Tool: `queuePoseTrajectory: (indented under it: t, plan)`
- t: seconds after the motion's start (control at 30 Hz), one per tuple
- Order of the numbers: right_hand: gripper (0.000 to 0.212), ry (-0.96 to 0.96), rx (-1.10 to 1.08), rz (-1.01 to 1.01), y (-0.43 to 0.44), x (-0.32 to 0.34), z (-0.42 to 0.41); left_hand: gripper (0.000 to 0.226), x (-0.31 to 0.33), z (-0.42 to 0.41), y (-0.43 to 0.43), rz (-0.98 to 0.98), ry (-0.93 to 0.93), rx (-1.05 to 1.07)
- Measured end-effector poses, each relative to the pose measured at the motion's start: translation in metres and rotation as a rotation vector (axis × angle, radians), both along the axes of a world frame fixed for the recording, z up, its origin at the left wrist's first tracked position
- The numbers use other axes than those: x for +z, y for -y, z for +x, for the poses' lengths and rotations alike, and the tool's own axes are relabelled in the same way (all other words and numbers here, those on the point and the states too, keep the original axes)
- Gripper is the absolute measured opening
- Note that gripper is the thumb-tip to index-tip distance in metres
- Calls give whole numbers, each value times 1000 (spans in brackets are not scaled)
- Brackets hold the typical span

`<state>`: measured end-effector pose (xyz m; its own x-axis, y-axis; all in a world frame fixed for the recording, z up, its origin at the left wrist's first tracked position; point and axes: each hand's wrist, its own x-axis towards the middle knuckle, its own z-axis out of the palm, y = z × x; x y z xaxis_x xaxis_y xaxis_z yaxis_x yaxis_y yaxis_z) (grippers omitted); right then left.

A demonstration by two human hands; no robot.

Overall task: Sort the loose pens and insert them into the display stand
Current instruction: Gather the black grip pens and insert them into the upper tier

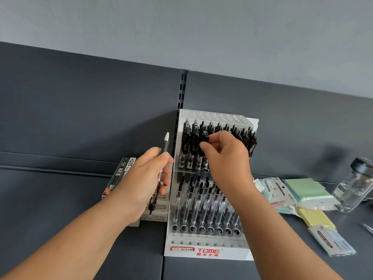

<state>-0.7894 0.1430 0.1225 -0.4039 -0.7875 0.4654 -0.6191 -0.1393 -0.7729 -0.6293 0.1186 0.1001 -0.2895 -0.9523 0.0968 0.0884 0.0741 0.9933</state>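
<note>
A clear tiered display stand with a white base marked TOME stands on the dark shelf. Its upper tier holds several black pens; its lower tier holds several clear-barrelled pens and a front row of empty holes. My left hand grips a black pen, silver tip pointing up, just left of the stand. My right hand pinches the top of a black pen in the upper tier.
Pen boxes labelled HQ35 lie left of the stand, partly under my left hand. To the right lie green and yellow sticky-note pads, packaged items and a glass jar with a dark lid.
</note>
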Motion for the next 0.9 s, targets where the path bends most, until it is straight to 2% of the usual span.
queuePoseTrajectory:
  t: [0.2, 0.27, 0.33, 0.4, 0.5, 0.57, 0.67, 0.77, 0.83, 0.9]
  plan:
    - [4, -17, -8, 9, -2, 3, 0, 15, 8, -1, 0, 3, -168, 63]
    - [12, 13, -22, -35, -6, -1, 1, 13, 13, 2, 0, -5, -224, 77]
    - [11, 39, -24, -123, -14, -2, 4, 14, 17, 4, 0, -21, -265, 88]
    - [3, 98, 62, -154, -23, -2, 6, 17, 19, 4, 0, 0, -326, 85]
    - [4, 229, 288, -13, -31, -2, 11, 14, 22, 0, -2, 41, -421, 74]
    - [4, 393, 395, 58, -31, -4, 11, 13, 23, -3, -3, 60, -468, 49]
    - [13, 524, 402, 45, -30, -4, 2, 13, 23, -4, -4, 99, -526, 23]
    - [14, 683, 393, -14, -32, 2, -8, 15, 22, -3, -4, 104, -475, 29]
    - [12, 865, 427, -75, -31, 8, -12, 14, 18, -5, -6, 75, -326, 3]
    - [14, 942, 443, -120, -28, 12, -14, 12, 13, -8, -7, 32, -155, -17]
